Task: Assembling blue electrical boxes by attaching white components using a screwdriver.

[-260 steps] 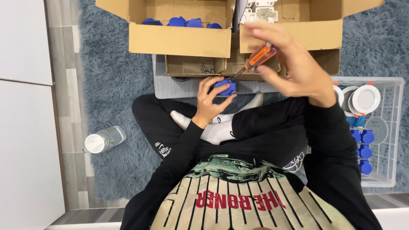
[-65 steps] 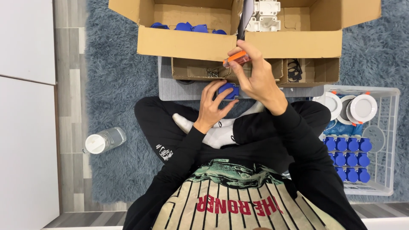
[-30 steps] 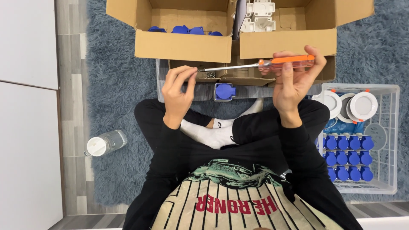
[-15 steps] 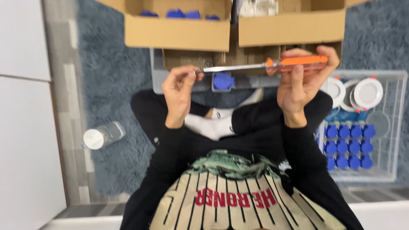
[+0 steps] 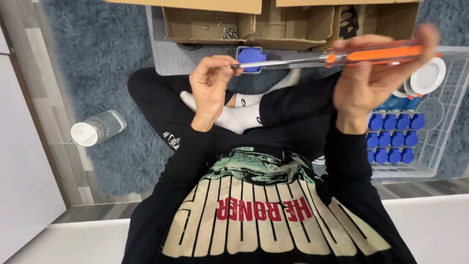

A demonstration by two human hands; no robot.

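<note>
Closer and lower than half a second ago, the view now fills with the two raised hands, and the screwdriver [image 5: 337,56] has stayed level between them. Behind the hands, the open cardboard box [image 5: 210,24] lies across the top of the view on the grey-blue rug [image 5: 102,54], with loose screws [image 5: 227,33] in its left compartment. A white wire basket [image 5: 439,132] stands off to the person's right, holding rows of blue sockets [image 5: 391,137] and a white round lamp [image 5: 428,76]. A clear bottle [image 5: 97,128] with a white cap lies on the rug to the left.

Running left to right, almost horizontal, the screwdriver's long axis spans the gap between the hands. The right hand [image 5: 371,80] is wrapped around the orange handle, fingers curled over it, thumb beneath. The left hand [image 5: 210,90] is closed at the other end, fingertips pinched about the tip of the metal shaft; whether a screw sits between them cannot be told.

A single blue socket [image 5: 251,56] rests on the grey mat [image 5: 176,61] just behind the shaft's tip, nearer the left hand than the right, and neither hand touches it.
</note>
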